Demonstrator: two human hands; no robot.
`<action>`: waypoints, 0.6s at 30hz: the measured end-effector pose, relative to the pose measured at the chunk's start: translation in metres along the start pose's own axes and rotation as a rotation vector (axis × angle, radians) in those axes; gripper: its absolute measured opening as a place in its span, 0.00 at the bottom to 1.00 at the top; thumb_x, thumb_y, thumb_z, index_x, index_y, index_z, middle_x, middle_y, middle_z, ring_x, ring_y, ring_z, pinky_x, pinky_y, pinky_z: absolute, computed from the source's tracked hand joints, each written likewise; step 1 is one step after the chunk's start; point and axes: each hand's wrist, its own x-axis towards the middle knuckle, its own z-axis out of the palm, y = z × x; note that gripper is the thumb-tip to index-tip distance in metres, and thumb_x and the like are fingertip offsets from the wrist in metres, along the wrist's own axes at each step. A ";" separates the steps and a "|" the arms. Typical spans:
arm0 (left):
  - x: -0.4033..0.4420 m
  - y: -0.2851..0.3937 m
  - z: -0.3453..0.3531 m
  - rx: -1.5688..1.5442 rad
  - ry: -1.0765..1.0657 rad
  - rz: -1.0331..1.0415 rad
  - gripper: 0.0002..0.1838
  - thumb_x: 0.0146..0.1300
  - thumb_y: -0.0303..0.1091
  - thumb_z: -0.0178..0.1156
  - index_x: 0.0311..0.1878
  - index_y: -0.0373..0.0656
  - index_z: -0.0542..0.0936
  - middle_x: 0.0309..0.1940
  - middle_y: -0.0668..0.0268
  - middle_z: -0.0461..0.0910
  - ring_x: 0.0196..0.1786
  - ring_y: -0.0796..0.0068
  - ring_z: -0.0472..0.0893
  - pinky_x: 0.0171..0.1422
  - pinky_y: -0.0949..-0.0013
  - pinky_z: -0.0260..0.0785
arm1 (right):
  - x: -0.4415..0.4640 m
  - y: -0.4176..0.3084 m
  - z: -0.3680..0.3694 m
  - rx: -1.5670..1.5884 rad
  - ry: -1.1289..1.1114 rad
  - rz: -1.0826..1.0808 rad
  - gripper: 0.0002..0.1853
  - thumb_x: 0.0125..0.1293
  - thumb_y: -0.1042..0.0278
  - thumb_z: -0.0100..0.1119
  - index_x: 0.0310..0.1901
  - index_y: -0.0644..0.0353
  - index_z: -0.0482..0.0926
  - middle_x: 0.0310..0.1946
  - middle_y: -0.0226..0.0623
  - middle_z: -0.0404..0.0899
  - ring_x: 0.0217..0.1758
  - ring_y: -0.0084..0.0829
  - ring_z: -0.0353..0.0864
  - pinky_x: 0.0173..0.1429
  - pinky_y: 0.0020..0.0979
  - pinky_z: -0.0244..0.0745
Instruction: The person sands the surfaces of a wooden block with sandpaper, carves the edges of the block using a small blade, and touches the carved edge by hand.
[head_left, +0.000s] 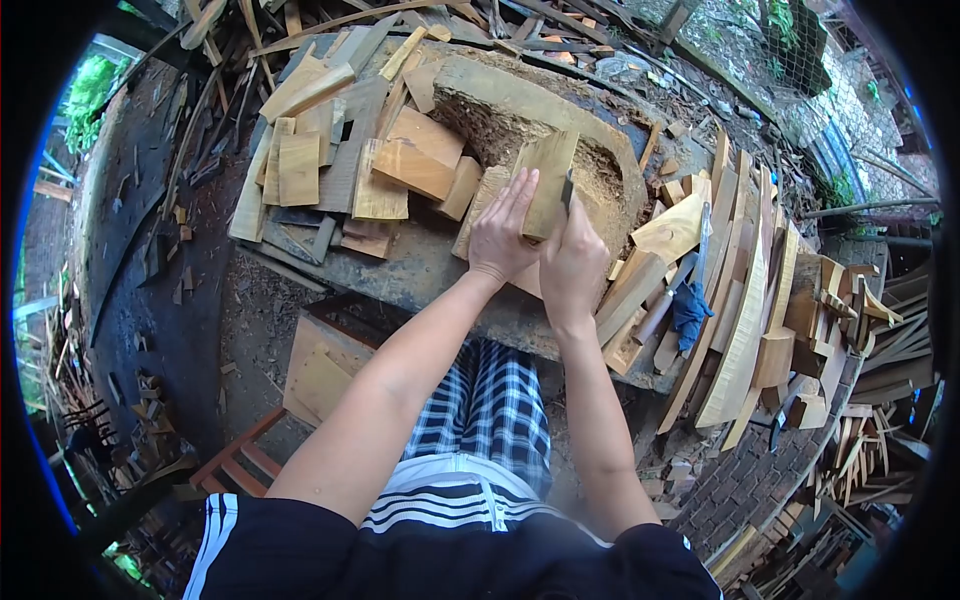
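A flat wooden block (550, 185) stands tilted over the hollow of a worn wooden chopping block (480, 83). My left hand (505, 232) grips its left side, fingers stretched along the face and thumb out of sight. On the right, my right hand (573, 262) is closed around a tool with a thin dark blade (567, 190), held close against the block's right edge. The handle is hidden in my fist, so the exact kind of tool is unclear. Wood chips and dust (592, 178) lie in the hollow.
Offcuts and blocks (418, 150) are piled left of the hollow. To the right lie a tool with a pale handle (655, 312), a blue cloth (690, 315) and long curved boards (742, 340). A wooden box (325, 370) stands below the workbench (400, 285).
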 end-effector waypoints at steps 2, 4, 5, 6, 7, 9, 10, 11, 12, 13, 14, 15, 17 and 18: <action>-0.001 0.002 -0.002 -0.018 -0.001 0.004 0.50 0.49 0.43 0.72 0.77 0.49 0.61 0.72 0.57 0.68 0.68 0.58 0.75 0.74 0.60 0.68 | -0.008 -0.001 0.002 0.020 0.068 -0.005 0.26 0.64 0.82 0.55 0.65 0.71 0.71 0.48 0.59 0.83 0.39 0.50 0.87 0.38 0.44 0.82; 0.001 0.001 -0.001 -0.041 0.006 -0.010 0.50 0.49 0.43 0.72 0.77 0.49 0.61 0.72 0.57 0.68 0.68 0.58 0.75 0.74 0.60 0.68 | -0.035 -0.001 0.001 0.083 0.167 -0.162 0.22 0.67 0.80 0.54 0.63 0.71 0.73 0.42 0.59 0.83 0.35 0.52 0.87 0.37 0.45 0.80; 0.000 0.001 -0.001 -0.030 0.009 -0.009 0.50 0.49 0.42 0.72 0.77 0.49 0.61 0.72 0.57 0.68 0.68 0.57 0.75 0.73 0.60 0.68 | -0.038 -0.001 0.003 0.081 0.159 -0.157 0.22 0.67 0.80 0.54 0.63 0.71 0.73 0.42 0.59 0.83 0.35 0.52 0.87 0.37 0.45 0.80; -0.001 0.001 0.000 -0.021 0.011 -0.007 0.50 0.48 0.42 0.71 0.77 0.49 0.61 0.72 0.57 0.69 0.67 0.57 0.76 0.73 0.60 0.69 | -0.041 -0.002 0.003 0.158 0.192 -0.119 0.14 0.71 0.76 0.52 0.55 0.72 0.75 0.36 0.61 0.81 0.33 0.55 0.84 0.35 0.46 0.76; -0.002 0.001 0.001 -0.025 0.008 -0.012 0.50 0.48 0.42 0.71 0.77 0.49 0.61 0.72 0.57 0.69 0.67 0.57 0.76 0.73 0.60 0.69 | -0.043 -0.002 0.002 0.233 0.229 -0.082 0.12 0.75 0.71 0.51 0.47 0.73 0.78 0.30 0.63 0.79 0.31 0.58 0.82 0.33 0.47 0.73; 0.001 0.000 0.000 -0.003 -0.003 -0.017 0.49 0.49 0.41 0.70 0.77 0.49 0.62 0.72 0.56 0.68 0.67 0.56 0.76 0.73 0.59 0.69 | -0.018 0.002 0.003 0.182 0.176 0.018 0.11 0.74 0.73 0.52 0.48 0.73 0.78 0.28 0.63 0.79 0.30 0.58 0.82 0.32 0.47 0.72; 0.003 -0.001 0.000 0.002 0.003 -0.013 0.49 0.49 0.41 0.70 0.77 0.49 0.62 0.72 0.56 0.68 0.67 0.56 0.76 0.73 0.59 0.69 | -0.007 0.003 0.004 0.136 0.122 0.113 0.10 0.74 0.75 0.52 0.49 0.73 0.78 0.26 0.62 0.78 0.29 0.57 0.82 0.31 0.48 0.71; 0.005 -0.001 0.000 -0.005 0.013 -0.008 0.49 0.49 0.40 0.70 0.76 0.49 0.62 0.72 0.55 0.68 0.67 0.56 0.76 0.73 0.59 0.69 | -0.005 0.003 0.006 0.146 0.169 0.080 0.09 0.74 0.75 0.52 0.47 0.73 0.78 0.23 0.62 0.77 0.27 0.57 0.82 0.29 0.48 0.69; 0.001 0.000 0.001 -0.018 0.013 -0.008 0.48 0.49 0.39 0.69 0.76 0.49 0.62 0.72 0.55 0.68 0.67 0.55 0.76 0.73 0.59 0.69 | -0.014 0.004 0.004 0.145 0.168 0.085 0.09 0.74 0.75 0.52 0.47 0.73 0.78 0.23 0.62 0.77 0.27 0.57 0.82 0.29 0.48 0.69; -0.002 0.002 0.001 -0.022 0.010 -0.010 0.48 0.49 0.39 0.69 0.76 0.49 0.62 0.72 0.55 0.68 0.67 0.55 0.76 0.73 0.59 0.69 | -0.027 0.004 0.000 0.152 0.156 0.043 0.10 0.75 0.73 0.51 0.46 0.73 0.78 0.24 0.62 0.77 0.28 0.57 0.82 0.29 0.48 0.69; 0.000 0.002 0.001 -0.024 0.010 -0.009 0.48 0.48 0.38 0.69 0.76 0.48 0.62 0.72 0.55 0.69 0.68 0.56 0.76 0.73 0.59 0.69 | -0.030 0.002 -0.001 0.165 0.150 -0.004 0.12 0.76 0.71 0.50 0.45 0.72 0.78 0.24 0.62 0.78 0.28 0.58 0.81 0.30 0.48 0.70; -0.002 0.001 0.000 -0.025 0.003 -0.012 0.48 0.48 0.37 0.69 0.76 0.48 0.62 0.72 0.55 0.69 0.68 0.56 0.75 0.73 0.59 0.69 | -0.029 0.001 0.000 0.167 0.150 -0.002 0.12 0.76 0.71 0.50 0.45 0.72 0.78 0.24 0.62 0.78 0.28 0.58 0.81 0.30 0.48 0.70; -0.002 0.002 -0.001 -0.022 -0.009 -0.031 0.49 0.48 0.37 0.70 0.76 0.48 0.62 0.71 0.55 0.69 0.68 0.56 0.75 0.73 0.59 0.69 | -0.029 -0.002 -0.002 0.168 0.191 -0.029 0.12 0.75 0.70 0.51 0.45 0.72 0.78 0.24 0.61 0.78 0.28 0.58 0.82 0.30 0.49 0.71; 0.001 0.003 -0.002 -0.017 -0.012 -0.033 0.49 0.47 0.38 0.70 0.76 0.48 0.63 0.71 0.55 0.69 0.68 0.56 0.75 0.73 0.59 0.69 | -0.019 0.001 0.002 0.168 0.191 -0.029 0.12 0.75 0.70 0.51 0.45 0.72 0.78 0.24 0.61 0.78 0.28 0.58 0.82 0.30 0.49 0.71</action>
